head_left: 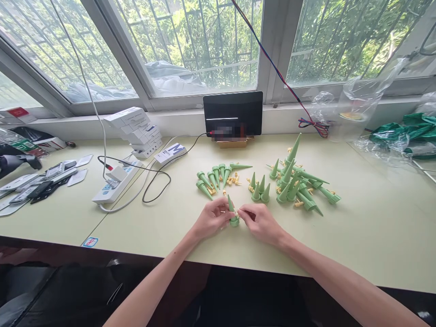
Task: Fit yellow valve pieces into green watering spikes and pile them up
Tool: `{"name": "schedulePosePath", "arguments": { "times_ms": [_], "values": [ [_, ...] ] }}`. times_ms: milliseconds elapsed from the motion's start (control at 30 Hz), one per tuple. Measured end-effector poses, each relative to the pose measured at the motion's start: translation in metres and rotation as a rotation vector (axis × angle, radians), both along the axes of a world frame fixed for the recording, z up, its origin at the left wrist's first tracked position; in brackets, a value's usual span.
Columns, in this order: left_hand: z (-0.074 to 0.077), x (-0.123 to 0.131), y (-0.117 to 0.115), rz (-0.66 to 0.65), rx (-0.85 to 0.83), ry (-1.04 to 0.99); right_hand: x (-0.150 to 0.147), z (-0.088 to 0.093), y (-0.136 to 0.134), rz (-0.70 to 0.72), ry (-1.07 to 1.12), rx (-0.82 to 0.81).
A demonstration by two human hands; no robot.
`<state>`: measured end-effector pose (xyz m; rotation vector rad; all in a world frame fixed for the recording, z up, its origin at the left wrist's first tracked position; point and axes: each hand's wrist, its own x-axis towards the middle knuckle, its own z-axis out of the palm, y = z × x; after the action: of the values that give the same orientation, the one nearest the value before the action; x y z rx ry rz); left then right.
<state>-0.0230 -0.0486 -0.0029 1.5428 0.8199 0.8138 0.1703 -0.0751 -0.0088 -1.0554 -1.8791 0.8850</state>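
My left hand [213,218] is closed round a green cone-shaped spike [232,211] that stands tip up on the table [170,227]. My right hand [259,220] pinches a small yellowish part at the spike's base, too small to name surely. Behind my hands, a row of green spikes [214,178] lies on its side with small yellow parts [233,180] beside it. To the right, a few spikes [260,190] stand upright, and a bigger heap of spikes [299,184] lies beyond them.
A dark tablet [233,113] leans at the window sill with a cable. A white power strip [116,184], stacked white boxes [134,129] and flat packets [41,181] lie to the left. Plastic bags [405,131] with green items sit at far right.
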Motion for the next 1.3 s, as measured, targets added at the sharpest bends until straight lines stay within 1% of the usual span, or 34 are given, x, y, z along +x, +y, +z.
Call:
{"name": "schedulePosePath", "arguments": {
  "times_ms": [167,267,433,667,767,833,1067,1167,1300],
  "values": [
    [0.004,-0.001,0.002,-0.030,-0.135,-0.025,-0.001,-0.005,0.000,0.005,-0.021,0.090],
    [0.004,-0.002,0.003,-0.054,-0.176,-0.027,-0.002,-0.008,0.000,0.012,-0.022,0.133],
    [0.001,-0.001,0.003,-0.046,-0.110,-0.034,-0.003,-0.007,0.000,-0.010,-0.036,0.129],
    [0.000,0.001,-0.001,0.001,0.033,0.052,-0.001,0.002,0.000,-0.022,-0.026,0.025],
    [0.000,0.002,-0.002,0.007,0.053,0.055,-0.001,0.002,0.000,-0.023,-0.023,0.008],
    [0.000,0.002,-0.001,0.001,0.020,0.041,-0.001,0.001,0.000,-0.029,-0.028,0.019],
    [0.005,0.000,0.003,-0.034,-0.179,0.022,-0.002,-0.004,0.000,-0.009,-0.063,0.094],
    [0.007,-0.001,0.003,-0.042,-0.217,0.010,-0.002,-0.005,0.000,0.004,-0.062,0.127],
    [0.008,0.000,0.002,-0.037,-0.223,-0.012,-0.003,-0.006,0.000,0.006,-0.050,0.136]
  ]
}}
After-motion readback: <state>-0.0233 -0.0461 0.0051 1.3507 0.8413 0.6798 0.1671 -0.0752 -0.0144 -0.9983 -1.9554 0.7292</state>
